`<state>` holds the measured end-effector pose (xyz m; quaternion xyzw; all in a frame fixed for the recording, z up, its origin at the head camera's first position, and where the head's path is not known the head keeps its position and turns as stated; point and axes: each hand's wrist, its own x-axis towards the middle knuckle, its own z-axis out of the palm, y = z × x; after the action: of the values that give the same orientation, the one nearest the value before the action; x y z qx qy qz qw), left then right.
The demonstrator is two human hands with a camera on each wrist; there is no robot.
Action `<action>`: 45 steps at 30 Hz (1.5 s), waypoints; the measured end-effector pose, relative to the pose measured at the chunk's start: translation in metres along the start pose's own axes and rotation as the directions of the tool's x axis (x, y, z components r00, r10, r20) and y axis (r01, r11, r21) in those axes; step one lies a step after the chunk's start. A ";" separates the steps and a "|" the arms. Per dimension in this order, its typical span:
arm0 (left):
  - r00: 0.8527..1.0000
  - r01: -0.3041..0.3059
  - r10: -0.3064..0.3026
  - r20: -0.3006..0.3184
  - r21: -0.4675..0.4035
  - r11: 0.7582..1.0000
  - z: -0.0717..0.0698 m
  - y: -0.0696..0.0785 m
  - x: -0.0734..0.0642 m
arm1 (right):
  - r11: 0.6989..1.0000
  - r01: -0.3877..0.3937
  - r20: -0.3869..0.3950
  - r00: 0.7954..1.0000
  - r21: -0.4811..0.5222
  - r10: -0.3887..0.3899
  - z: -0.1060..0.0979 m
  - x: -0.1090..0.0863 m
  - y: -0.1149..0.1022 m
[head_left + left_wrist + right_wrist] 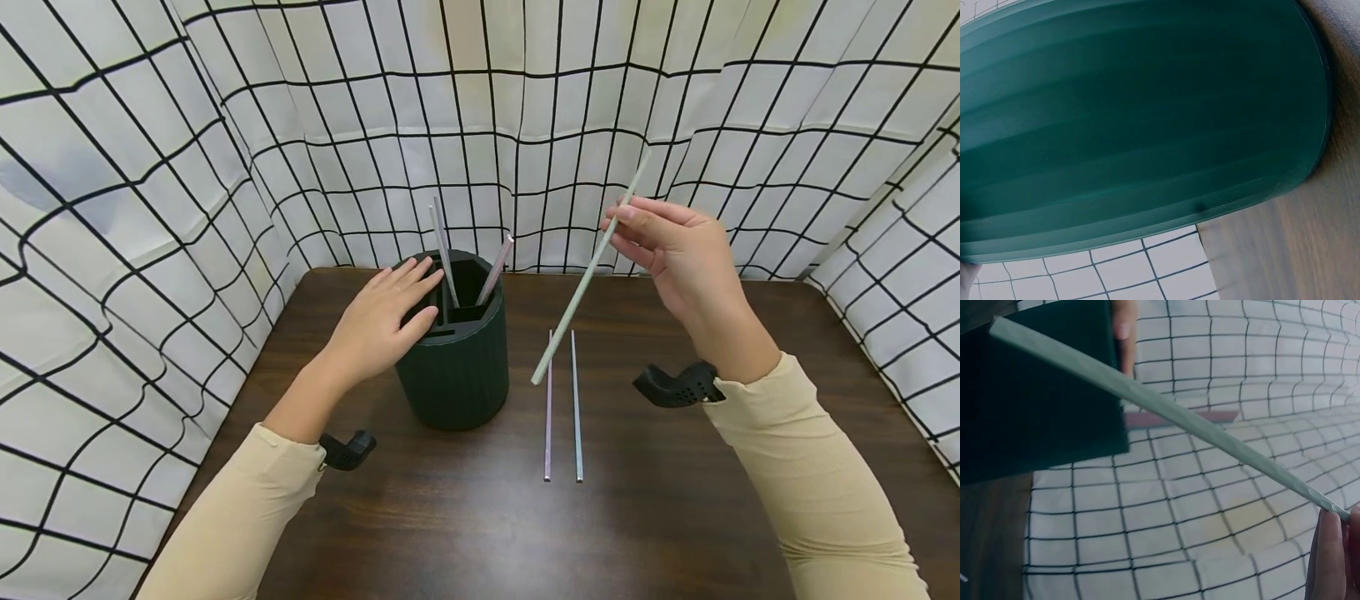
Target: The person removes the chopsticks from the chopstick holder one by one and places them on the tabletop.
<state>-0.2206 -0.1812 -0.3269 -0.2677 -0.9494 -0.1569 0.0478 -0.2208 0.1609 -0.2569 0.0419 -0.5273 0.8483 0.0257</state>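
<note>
My right hand (678, 250) pinches a pale green chopstick (576, 296) between thumb and fingertips near its upper end. The chopstick slants in the air, its lower end to the right of a dark green ribbed utensil holder (457, 383). In the right wrist view, the green chopstick (1166, 415) crosses in front of the holder. My left hand (378, 321) rests on the top of the holder with its fingers spread over the left side. A whitish chopstick pair (444, 254) and a pink chopstick (495, 271) stand in the holder's compartments.
A purple chopstick (548, 417) and a light blue chopstick (577, 408) lie side by side on the dark wooden table (420, 525). White cloth with a black grid (465, 108) encloses the table at the back and sides. Both wrists carry black camera mounts.
</note>
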 end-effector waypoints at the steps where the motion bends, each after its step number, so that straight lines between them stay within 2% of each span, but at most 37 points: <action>1: 1.000 -0.001 0.001 -0.001 0.002 1.000 0.000 0.000 0.000 | 1.000 -0.023 -0.003 1.000 -0.004 0.023 -0.006 0.000 0.002; 5: 1.000 -0.005 0.005 -0.004 0.009 1.000 0.001 0.000 0.001 | 0.993 -0.117 -0.019 0.993 -0.023 0.117 -0.028 0.001 0.011; 11: 1.000 0.001 -0.001 -0.001 0.004 1.000 0.001 0.000 0.000 | 0.967 -0.239 -0.045 0.971 -0.088 0.236 -0.057 0.004 0.026; 18: 1.000 0.006 -0.006 -0.005 0.004 1.000 -0.001 0.000 -0.001 | 0.931 -0.362 -0.005 0.932 -0.048 0.362 -0.086 0.008 0.040; 25: 1.000 0.013 -0.013 -0.005 0.000 1.000 -0.001 0.000 -0.001 | 0.888 -0.442 0.001 0.895 -0.126 0.446 -0.105 0.013 0.054; 33: 1.000 0.014 -0.014 -0.003 0.002 1.000 -0.001 0.000 -0.001 | 0.845 -0.490 -0.006 0.866 -0.215 0.501 -0.120 0.015 0.072; 45: 1.000 0.002 -0.002 -0.006 0.003 1.000 0.001 -0.001 0.000 | 0.807 -0.518 -0.016 0.844 -0.284 0.536 -0.136 0.016 0.098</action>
<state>-0.2206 -0.1817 -0.3277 -0.2662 -0.9498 -0.1564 0.0510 -0.2512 0.2392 -0.4025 -0.0824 -0.6320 0.7378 -0.2224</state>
